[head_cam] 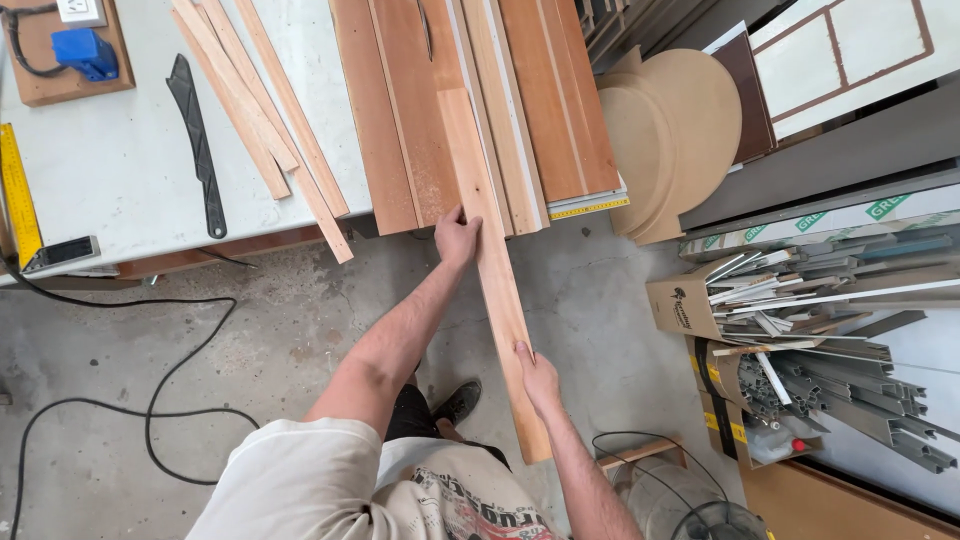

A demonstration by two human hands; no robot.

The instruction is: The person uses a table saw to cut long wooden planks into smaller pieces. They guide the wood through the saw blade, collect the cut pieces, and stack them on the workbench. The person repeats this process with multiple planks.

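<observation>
Right hand (538, 378) grips the near edge of a long narrow plank (492, 262), fingers curled round it; left hand (457, 236) clasps its left edge farther up, where the plank overhangs the bench (120, 170). The plank, smooth pale timber, looks stiff and fairly light, best held at two spaced points along its edges. Its far end rests on stacked reddish boards (400, 110). Beyond lie thin strips (262, 100) and round discs (670, 135).
</observation>
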